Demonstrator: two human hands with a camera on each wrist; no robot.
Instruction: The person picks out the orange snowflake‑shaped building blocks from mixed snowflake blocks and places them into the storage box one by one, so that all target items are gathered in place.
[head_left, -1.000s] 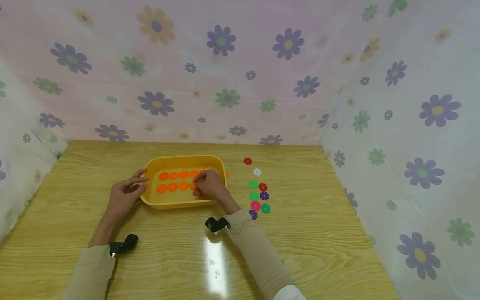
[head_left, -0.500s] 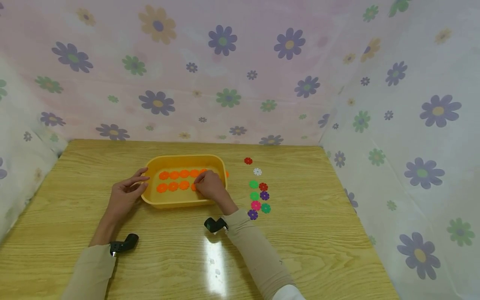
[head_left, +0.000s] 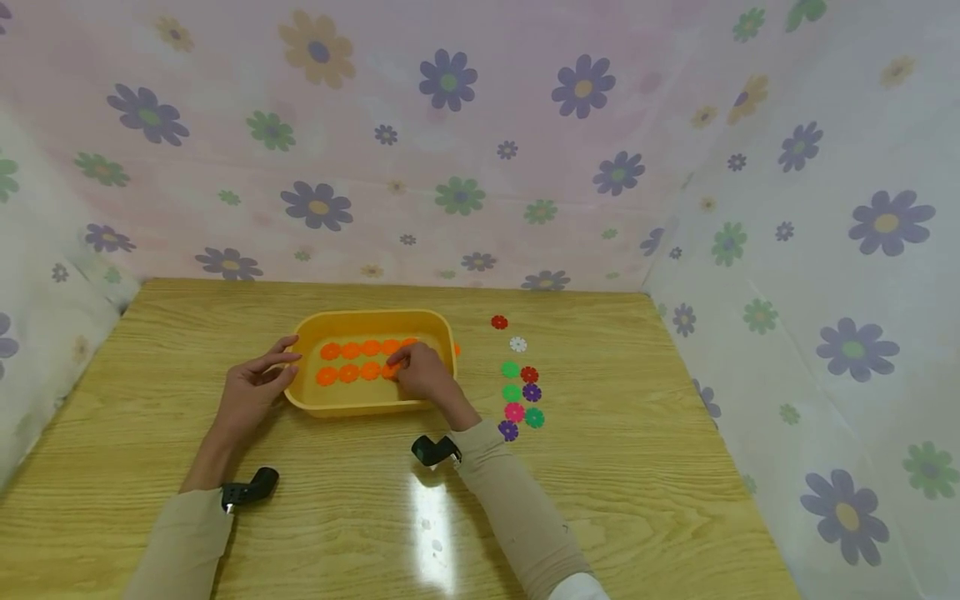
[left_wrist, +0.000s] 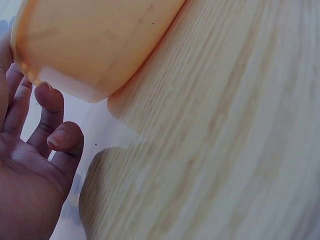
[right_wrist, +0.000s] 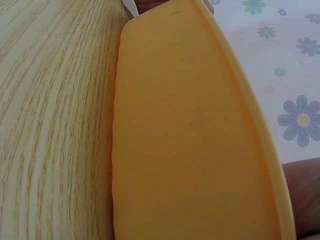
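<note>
A yellow plastic basin [head_left: 360,409] stands on the table with orange notched plastic discs [head_left: 350,373] in two rows on its floor. My left hand [head_left: 251,392] holds the basin's left end, thumb and forefinger at the rim. In the left wrist view, two fingers of it curl beside the basin's wall [left_wrist: 95,45]. My right hand [head_left: 427,375] reaches over the front right of the basin. Its fingertips pinch an orange disc [head_left: 390,370] at the right of the front row. In the right wrist view, the basin's wall hides its fingertips.
Right of the basin lie several loose discs: red [head_left: 499,322], white [head_left: 518,343], green [head_left: 511,369], pink [head_left: 514,412] and purple [head_left: 508,430]. Part of another orange disc [head_left: 457,350] shows past the right rim. Flowered cloth [head_left: 457,150] hangs behind the wooden table [head_left: 637,467].
The right hand shifts slightly at the front row, and the orange disc at its fingertips now sits closer to its left neighbour. The left hand stays at the rim.
</note>
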